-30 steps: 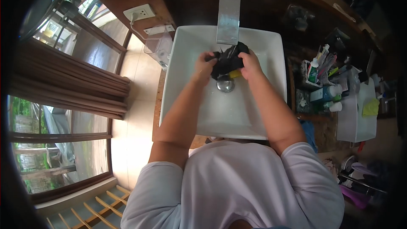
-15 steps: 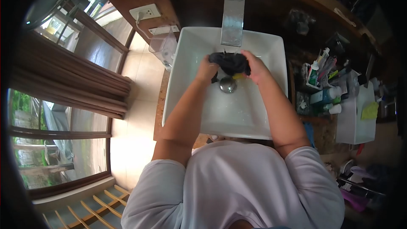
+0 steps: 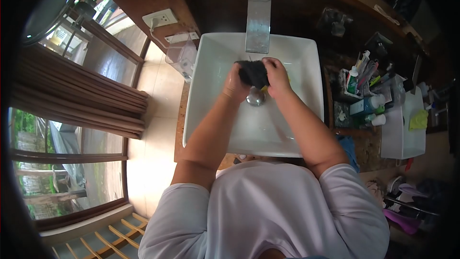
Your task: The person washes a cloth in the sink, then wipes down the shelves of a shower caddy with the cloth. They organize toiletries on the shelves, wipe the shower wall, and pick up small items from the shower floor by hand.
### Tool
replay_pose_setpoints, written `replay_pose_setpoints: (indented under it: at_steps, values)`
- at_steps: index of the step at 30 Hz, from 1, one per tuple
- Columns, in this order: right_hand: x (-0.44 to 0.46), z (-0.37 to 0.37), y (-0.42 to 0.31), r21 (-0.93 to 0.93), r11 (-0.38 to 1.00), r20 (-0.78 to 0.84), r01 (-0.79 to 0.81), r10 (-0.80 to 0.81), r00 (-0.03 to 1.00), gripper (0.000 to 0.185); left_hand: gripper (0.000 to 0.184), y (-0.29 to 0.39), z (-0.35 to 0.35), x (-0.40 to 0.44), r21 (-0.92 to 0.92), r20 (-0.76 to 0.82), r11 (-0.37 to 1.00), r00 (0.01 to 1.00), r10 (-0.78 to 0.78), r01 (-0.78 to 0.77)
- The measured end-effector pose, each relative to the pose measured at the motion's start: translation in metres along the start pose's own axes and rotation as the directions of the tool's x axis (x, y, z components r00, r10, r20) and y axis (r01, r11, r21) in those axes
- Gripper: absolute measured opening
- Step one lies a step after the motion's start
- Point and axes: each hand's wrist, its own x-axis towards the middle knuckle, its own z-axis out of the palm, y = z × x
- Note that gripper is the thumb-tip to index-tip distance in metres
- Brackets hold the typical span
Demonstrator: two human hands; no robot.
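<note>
A wet-looking black cloth (image 3: 253,74) is bunched up between my two hands, over the white rectangular sink (image 3: 287,136). My left hand (image 3: 234,84) grips its left side, and my right hand (image 3: 277,77) has fingers curled round the right side. Above them the wide metal faucet (image 3: 258,19) reaches out over the basin. Just below the cloth is the round metal drain cover (image 3: 256,99), partly covered by it. Something small and yellow shows beside my right hand, too hidden to name.
Right of the sink, bottles and tubes crowd an organizer (image 3: 353,88), near a blue bottle (image 3: 366,106) and a white bin (image 3: 396,136). On the left stand a clear plastic container (image 3: 182,56) and a wall socket (image 3: 160,18) with a plug in it.
My hands have come closer together, the right one moving left. The black cloth is squeezed into a narrower, more compact bundle.
</note>
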Motion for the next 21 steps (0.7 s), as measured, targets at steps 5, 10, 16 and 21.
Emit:
replay_pose_setpoints:
  at_steps: [5, 10, 16, 21]
  values:
    - [-0.01, -0.003, -0.009, -0.674, 0.554, 0.47, 0.488, -0.188, 0.863, 0.02, 0.024, -0.011, -0.005, 0.004, -0.196, -0.306, 0.946, 0.901, -0.308, 0.257]
    - [0.001, -0.017, -0.088, -0.77, 0.386, 0.592, 0.508, 0.136, 0.794, 0.021, 0.024, -0.018, 0.002, 0.02, 0.092, -0.425, 0.946, 0.871, -0.246, 0.312]
    - [0.094, -0.089, -0.185, -0.914, -0.214, 0.39, 0.343, -0.694, 0.605, 0.028, 0.044, 0.004, 0.037, 0.026, 0.715, -0.071, 0.677, 0.982, -0.176, 0.174]
    - [0.12, -0.133, -0.217, -0.918, -0.329, 0.382, 0.223, -0.573, 0.725, 0.034, 0.047, 0.007, 0.04, 0.026, 0.684, -0.148, 0.691, 0.972, -0.184, 0.235]
